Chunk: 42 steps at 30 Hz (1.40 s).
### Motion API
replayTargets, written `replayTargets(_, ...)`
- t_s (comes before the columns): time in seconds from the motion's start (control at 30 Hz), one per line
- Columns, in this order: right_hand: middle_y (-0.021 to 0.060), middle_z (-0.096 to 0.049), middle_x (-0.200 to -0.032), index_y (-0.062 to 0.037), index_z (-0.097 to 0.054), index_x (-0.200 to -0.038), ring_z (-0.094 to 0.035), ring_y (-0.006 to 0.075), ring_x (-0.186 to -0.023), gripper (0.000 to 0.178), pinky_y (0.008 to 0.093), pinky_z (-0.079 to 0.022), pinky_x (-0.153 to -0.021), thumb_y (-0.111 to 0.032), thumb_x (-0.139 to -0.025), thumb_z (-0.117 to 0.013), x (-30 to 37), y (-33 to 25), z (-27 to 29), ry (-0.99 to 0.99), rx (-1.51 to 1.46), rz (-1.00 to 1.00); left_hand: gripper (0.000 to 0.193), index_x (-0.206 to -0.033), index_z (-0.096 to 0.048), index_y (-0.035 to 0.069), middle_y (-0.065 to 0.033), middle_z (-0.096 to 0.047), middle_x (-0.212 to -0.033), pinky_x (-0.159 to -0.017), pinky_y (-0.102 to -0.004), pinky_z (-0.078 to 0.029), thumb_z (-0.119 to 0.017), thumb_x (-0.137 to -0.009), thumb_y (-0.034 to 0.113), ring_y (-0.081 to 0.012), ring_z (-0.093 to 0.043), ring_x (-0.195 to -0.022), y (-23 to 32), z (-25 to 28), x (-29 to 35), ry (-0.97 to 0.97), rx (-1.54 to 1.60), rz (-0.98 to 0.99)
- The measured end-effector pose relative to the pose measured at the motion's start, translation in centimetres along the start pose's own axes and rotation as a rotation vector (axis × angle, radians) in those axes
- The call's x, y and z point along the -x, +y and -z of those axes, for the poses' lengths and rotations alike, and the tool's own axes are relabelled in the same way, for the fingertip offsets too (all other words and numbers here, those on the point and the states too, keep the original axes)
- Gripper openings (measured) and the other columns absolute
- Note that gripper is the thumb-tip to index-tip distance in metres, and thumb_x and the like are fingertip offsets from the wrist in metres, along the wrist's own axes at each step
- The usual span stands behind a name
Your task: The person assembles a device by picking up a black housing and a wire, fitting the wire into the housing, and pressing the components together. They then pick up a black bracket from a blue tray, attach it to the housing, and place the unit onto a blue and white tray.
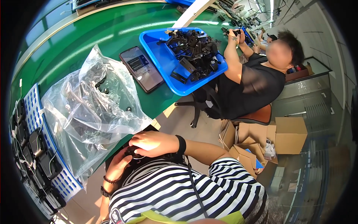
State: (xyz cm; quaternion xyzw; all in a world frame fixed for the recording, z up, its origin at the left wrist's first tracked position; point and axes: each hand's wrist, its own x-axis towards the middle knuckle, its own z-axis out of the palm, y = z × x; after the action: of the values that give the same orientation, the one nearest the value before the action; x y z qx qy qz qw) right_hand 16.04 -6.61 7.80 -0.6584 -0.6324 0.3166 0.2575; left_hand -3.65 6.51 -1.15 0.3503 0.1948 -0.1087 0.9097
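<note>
Close to my body at the table's near edge, my left hand [116, 166] and my right hand [156, 144] meet around a small black part [131, 151]. The fingers of both are closed on it and hide most of its shape. My right hand lies above and to the right, its fingers bent over the part. Just beyond them spreads a crumpled clear plastic bag [80, 121], with a few small round black pieces [105, 90] in or under it. Dark material, partly covered by my hands, lies around the part.
A blue tray [158, 61] heaped with black plastic parts [194, 48] stands beside a phone [141, 69] on the green table [123, 35]. Black cabled devices [37, 143] line a blue-and-white rack at left. A co-worker [253, 82] sits at right, near open cardboard boxes [291, 134].
</note>
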Motion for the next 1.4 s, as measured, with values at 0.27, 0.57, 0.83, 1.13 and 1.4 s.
replayTargets(0.27, 0.0178, -0.057, -0.097, -0.0004, -0.057, -0.095, -0.062, 0.0372, -0.089, 0.021, 0.046, -0.051, -0.077, -0.021, -0.094, -0.062, 0.8, 0.0, 0.0, -0.009, 0.061, -0.056, 0.054, -0.146, -0.045, 0.001, -0.0049, -0.06, -0.126, -0.097, -0.0288, -0.049, -0.063, -0.098, 0.019, -0.0138, -0.059, -0.112, 0.2, -1.2, -0.5, 0.006, -0.008, 0.039)
replayTargets(0.57, 0.0177, -0.056, -0.096, -0.0006, -0.054, -0.099, -0.061, 0.0373, -0.087, 0.022, 0.0466, -0.051, -0.077, -0.02, -0.094, -0.062, 1.1, 0.1, 0.1, -0.021, 0.164, -0.076, 0.055, -0.145, -0.046, 0.0, -0.0025, -0.062, -0.122, -0.09, -0.0249, -0.047, -0.064, -0.098, 0.021, -0.0104, -0.057, -0.105, -0.2, -1.9, -0.8, 0.008, -0.131, -0.036)
replayTargets(0.83, 0.0175, -0.057, -0.098, -0.0006, -0.055, -0.101, -0.061, 0.0374, -0.088, 0.023, 0.0467, -0.05, -0.076, -0.021, -0.093, -0.063, 2.3, 0.5, 0.8, -0.078, 0.099, -0.048, 0.053, -0.144, -0.047, -0.002, -0.0033, -0.061, -0.125, -0.093, -0.0256, -0.046, -0.063, -0.098, 0.021, -0.0103, -0.056, -0.107, -0.4, -2.5, -0.9, 0.015, -0.164, -0.04)
replayTargets(1.13, 0.0178, -0.058, -0.095, 0.0003, -0.056, -0.096, -0.062, 0.0376, -0.085, 0.025, 0.0467, -0.05, -0.073, -0.021, -0.09, -0.066, 2.7, 0.5, 1.3, -0.037, 0.06, -0.024, 0.05, -0.142, -0.049, -0.001, -0.0047, -0.062, -0.124, -0.095, -0.0254, -0.046, -0.063, -0.098, 0.017, -0.0112, -0.057, -0.107, 1.3, -4.4, 0.0, 0.051, -0.193, -0.021)
replayTargets(1.4, 0.0185, -0.06, -0.089, 0.0016, -0.057, -0.09, -0.063, 0.0381, -0.081, 0.025, 0.0468, -0.051, -0.07, -0.021, -0.087, -0.068, 3.0, 0.0, -0.3, 0.046, 0.122, -0.029, 0.046, -0.139, -0.05, -0.001, -0.0059, -0.062, -0.122, -0.097, -0.025, -0.044, -0.063, -0.097, 0.015, -0.0118, -0.057, -0.107, 0.8, -4.4, 0.2, 0.071, -0.43, -0.009)
